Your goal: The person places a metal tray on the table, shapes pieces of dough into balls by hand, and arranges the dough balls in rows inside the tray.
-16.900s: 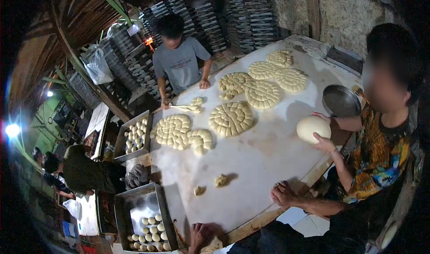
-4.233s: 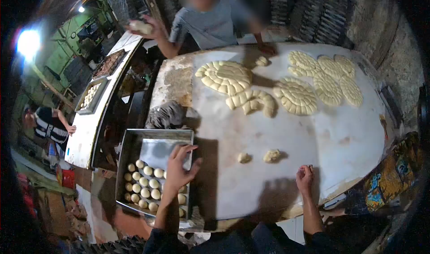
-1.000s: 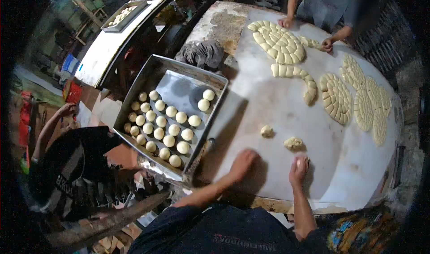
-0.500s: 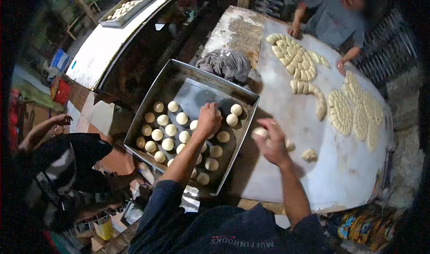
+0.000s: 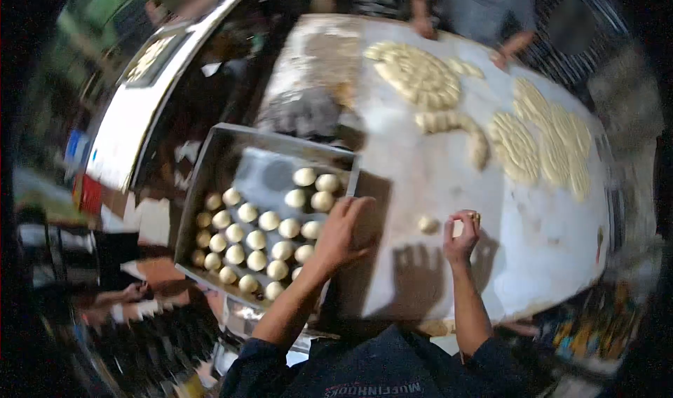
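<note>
A metal tray [image 5: 273,137] holds several round dough balls [image 5: 256,240] in rows, with a small group near its far right corner. My left hand [image 5: 340,237] is over the tray's right rim, fingers apart and nothing seen in them. On the pale tabletop, my right hand [image 5: 463,238] has its fingers closed on a lump of dough [image 5: 458,228], partly hidden by the fingers. Just left of it lies a small dough piece [image 5: 427,224].
Scored dough slabs [image 5: 515,145] and a curved dough strip [image 5: 456,123] lie farther across the table [image 5: 399,187]. A dark cloth [image 5: 301,110] sits behind the tray. A co-worker's hands [image 5: 501,58] rest at the far edge. Another filled tray [image 5: 151,60] stands upper left.
My left hand has left the tray's interior for its right rim. More balls show in the far right group. My right hand has moved to the dough lump; the view has shifted.
</note>
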Demonstrator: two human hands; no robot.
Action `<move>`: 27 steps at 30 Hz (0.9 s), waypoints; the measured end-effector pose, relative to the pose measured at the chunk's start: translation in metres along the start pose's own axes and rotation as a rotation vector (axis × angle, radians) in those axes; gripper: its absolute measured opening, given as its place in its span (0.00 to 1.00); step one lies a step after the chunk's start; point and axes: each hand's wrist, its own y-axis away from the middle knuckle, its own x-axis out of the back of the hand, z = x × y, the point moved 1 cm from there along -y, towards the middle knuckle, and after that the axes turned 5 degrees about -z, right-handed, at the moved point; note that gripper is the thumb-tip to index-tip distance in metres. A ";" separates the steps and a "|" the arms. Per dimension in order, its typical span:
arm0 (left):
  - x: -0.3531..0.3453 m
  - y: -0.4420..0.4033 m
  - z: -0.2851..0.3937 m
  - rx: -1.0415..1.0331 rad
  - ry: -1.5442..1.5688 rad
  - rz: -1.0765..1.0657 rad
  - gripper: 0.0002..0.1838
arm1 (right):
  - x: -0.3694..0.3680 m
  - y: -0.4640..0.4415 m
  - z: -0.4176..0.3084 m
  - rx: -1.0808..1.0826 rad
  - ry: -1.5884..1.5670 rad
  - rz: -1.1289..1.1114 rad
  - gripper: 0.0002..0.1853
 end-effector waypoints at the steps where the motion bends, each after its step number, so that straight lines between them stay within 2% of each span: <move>1: -0.022 -0.021 0.021 -0.056 0.044 -0.133 0.35 | 0.021 0.017 0.033 -0.118 -0.014 0.019 0.07; 2: -0.046 -0.045 0.030 -0.078 0.155 -0.338 0.34 | 0.038 0.036 0.065 -0.234 -0.031 0.045 0.08; 4: -0.094 -0.099 0.036 -0.187 0.194 -0.533 0.35 | 0.070 0.073 0.102 -0.397 -0.012 0.003 0.10; 6: -0.146 -0.153 0.035 -0.084 0.013 -0.665 0.38 | 0.084 0.134 0.153 -0.464 -0.064 -0.056 0.07; 7: -0.173 -0.178 0.026 -0.040 0.128 -0.673 0.35 | 0.108 0.145 0.151 -0.463 -0.049 -0.061 0.09; 8: -0.215 -0.215 -0.015 0.007 0.460 -0.717 0.31 | 0.130 0.147 0.145 -0.458 -0.040 -0.067 0.11; 9: -0.234 -0.242 -0.016 0.168 0.716 -0.616 0.31 | 0.141 0.163 0.155 -0.553 -0.078 -0.038 0.10; 10: -0.252 -0.270 -0.013 0.216 0.523 -0.417 0.32 | 0.149 0.177 0.165 -0.654 -0.122 -0.008 0.10; 11: -0.272 -0.292 -0.010 0.361 0.281 -0.220 0.33 | 0.156 0.185 0.181 -0.593 -0.203 0.039 0.10; 12: -0.287 -0.306 0.004 0.340 0.256 -0.247 0.33 | 0.156 0.190 0.188 -0.617 -0.212 0.074 0.10; 13: -0.303 -0.320 0.018 0.321 -0.180 -0.238 0.33 | 0.159 0.189 0.193 -0.356 0.208 0.132 0.10; 15: -0.333 -0.342 0.030 0.266 -0.630 -0.213 0.33 | 0.161 0.186 0.202 -0.107 0.623 0.194 0.10; 16: -0.354 -0.349 0.005 0.300 -0.581 -0.101 0.32 | 0.158 0.185 0.206 -0.249 0.428 0.170 0.09; 18: -0.365 -0.349 0.003 0.308 -0.551 0.004 0.30 | 0.151 0.186 0.210 -0.511 0.018 0.127 0.08; 19: -0.363 -0.342 0.011 0.343 -0.262 0.137 0.30 | 0.145 0.186 0.212 -0.417 0.135 0.243 0.08; 20: -0.358 -0.331 0.018 0.377 0.033 0.267 0.30 | 0.142 0.189 0.214 -0.433 0.125 0.259 0.08; 22: -0.350 -0.309 -0.018 0.404 0.302 0.053 0.30 | 0.145 0.178 0.213 -0.431 0.199 0.274 0.08; 23: -0.344 -0.292 -0.055 0.412 0.277 -0.062 0.29 | 0.157 0.167 0.214 -0.571 -0.123 0.138 0.08; 25: -0.302 -0.224 0.015 0.312 -0.202 -0.230 0.23 | 0.152 0.157 0.213 -0.603 -0.118 0.181 0.07; 26: -0.305 -0.195 -0.032 0.248 -0.263 -0.243 0.22 | 0.149 0.153 0.211 -0.643 -0.098 0.209 0.07; 27: -0.289 -0.163 -0.001 0.376 -0.146 -0.257 0.23 | 0.148 0.147 0.214 -0.622 -0.105 0.213 0.07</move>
